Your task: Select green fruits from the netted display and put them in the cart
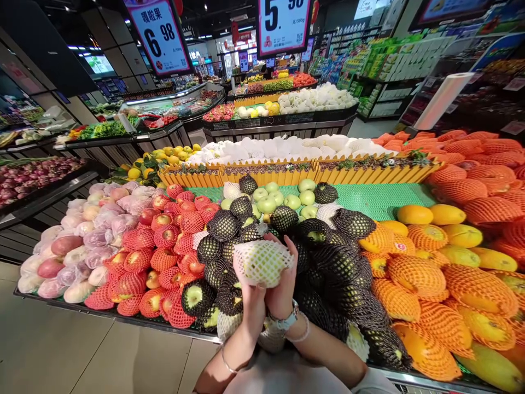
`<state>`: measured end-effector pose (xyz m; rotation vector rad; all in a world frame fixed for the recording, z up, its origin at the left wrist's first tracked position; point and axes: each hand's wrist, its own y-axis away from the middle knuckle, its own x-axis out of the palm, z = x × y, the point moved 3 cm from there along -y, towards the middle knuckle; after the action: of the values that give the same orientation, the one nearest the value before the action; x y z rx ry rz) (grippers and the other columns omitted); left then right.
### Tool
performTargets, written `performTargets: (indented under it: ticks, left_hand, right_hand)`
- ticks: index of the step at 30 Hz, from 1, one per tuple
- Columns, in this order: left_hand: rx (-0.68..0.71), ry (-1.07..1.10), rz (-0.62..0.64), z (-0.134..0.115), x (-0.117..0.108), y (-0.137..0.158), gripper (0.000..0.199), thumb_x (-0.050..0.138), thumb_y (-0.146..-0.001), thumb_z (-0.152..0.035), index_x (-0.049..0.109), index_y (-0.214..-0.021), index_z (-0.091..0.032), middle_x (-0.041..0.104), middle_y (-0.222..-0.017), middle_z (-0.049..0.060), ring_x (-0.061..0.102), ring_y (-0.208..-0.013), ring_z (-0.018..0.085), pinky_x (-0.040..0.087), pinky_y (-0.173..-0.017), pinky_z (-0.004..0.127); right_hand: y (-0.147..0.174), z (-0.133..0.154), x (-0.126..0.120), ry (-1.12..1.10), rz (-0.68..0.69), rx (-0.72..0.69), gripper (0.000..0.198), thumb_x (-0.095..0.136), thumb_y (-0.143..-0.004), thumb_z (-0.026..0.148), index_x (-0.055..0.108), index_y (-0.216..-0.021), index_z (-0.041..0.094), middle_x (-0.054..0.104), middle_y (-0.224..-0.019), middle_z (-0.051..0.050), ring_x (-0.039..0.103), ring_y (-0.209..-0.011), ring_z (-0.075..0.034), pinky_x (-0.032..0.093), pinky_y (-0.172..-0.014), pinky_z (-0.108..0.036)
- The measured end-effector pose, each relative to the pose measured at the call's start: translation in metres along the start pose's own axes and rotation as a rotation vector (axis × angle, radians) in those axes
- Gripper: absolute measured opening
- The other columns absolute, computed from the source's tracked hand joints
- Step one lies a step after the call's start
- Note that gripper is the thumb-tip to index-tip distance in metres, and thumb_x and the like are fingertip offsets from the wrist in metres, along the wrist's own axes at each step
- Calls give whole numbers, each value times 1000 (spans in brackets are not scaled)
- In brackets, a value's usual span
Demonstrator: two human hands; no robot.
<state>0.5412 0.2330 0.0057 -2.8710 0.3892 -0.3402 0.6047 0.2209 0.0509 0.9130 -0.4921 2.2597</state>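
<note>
Netted fruit (264,264) gripped between my left hand (252,298) and right hand (283,293), in front of my torso, above the black-netted pile (338,279). Long axis roughly left-right; cannot tell which end bears the stem.

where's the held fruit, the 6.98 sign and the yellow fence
held fruit (264,264), head view: on its white net
6.98 sign (161,37), head view: mid-screen
yellow fence (266,176), head view: on its middle slats

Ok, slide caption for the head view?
Left hand and right hand hold a white-netted green fruit above black-netted fruit.
</note>
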Motion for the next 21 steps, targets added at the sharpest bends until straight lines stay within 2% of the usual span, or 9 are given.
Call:
performTargets:
  ticks: [2, 5, 8, 12, 16, 19, 21]
  left_hand:
    - [33, -12, 17, -5, 3, -5, 83, 47, -82, -79, 36, -149, -31, 50, -148, 13, 58, -129, 31, 57, -97, 38]
    - [206, -76, -51, -21, 1, -21, 100, 55, -74, -82, 21, -154, -32, 41, -154, 16, 48, -137, 34, 50, -107, 47]
    - [374, -146, -56, -34, -4, -36, 101, 63, -71, -79, 29, -150, -28, 47, -149, 19, 47, -137, 37, 43, -109, 57]
    - [523, -264, -45, -43, -11, -41, 64, 63, -83, -64, 57, -130, -22, 64, -125, 14, 59, -122, 33, 44, -106, 56]
    - [669, -361, -78, -51, -12, -38, 25, 64, -89, -36, 68, -109, -22, 69, -104, 7, 66, -102, 25, 54, -92, 46]
    - [728, -377, -145, -49, -13, -35, 14, 62, -90, -23, 69, -102, -23, 69, -99, 4, 67, -100, 23, 55, -88, 43]
    - [755, -371, -166, -45, -16, -32, 16, 55, -94, -25, 70, -100, -23, 70, -98, 5, 67, -103, 24, 55, -90, 45]
  right_hand:
    - [-8, 4, -5, -31, -65, 51, 43, 57, -86, 60, 55, -116, 29, 66, -120, -5, 63, -112, -24, 49, -99, -44]
    - [-15, 6, -11, -19, -125, 140, 31, 55, -88, 56, 60, -98, 28, 68, -102, -2, 65, -97, -21, 52, -91, -39]
    - [-11, 0, -12, -61, -154, 292, 31, 56, -86, 56, 63, -96, 27, 69, -95, 0, 65, -91, -21, 54, -87, -38]
    - [-3, -10, -8, -213, -218, 487, 34, 65, -80, 56, 65, -95, 26, 71, -95, 1, 67, -87, -20, 56, -86, -37]
    - [-4, -10, -4, -268, -203, 518, 27, 71, -76, 49, 65, -86, 24, 70, -81, 4, 66, -75, -17, 57, -76, -32]
    - [-6, -12, -4, -311, -201, 602, 26, 72, -75, 45, 66, -84, 21, 71, -80, 2, 66, -74, -16, 56, -75, -30]
    - [-6, -15, -6, -317, -218, 616, 25, 71, -74, 43, 67, -84, 21, 72, -82, 1, 66, -76, -16, 56, -74, -29]
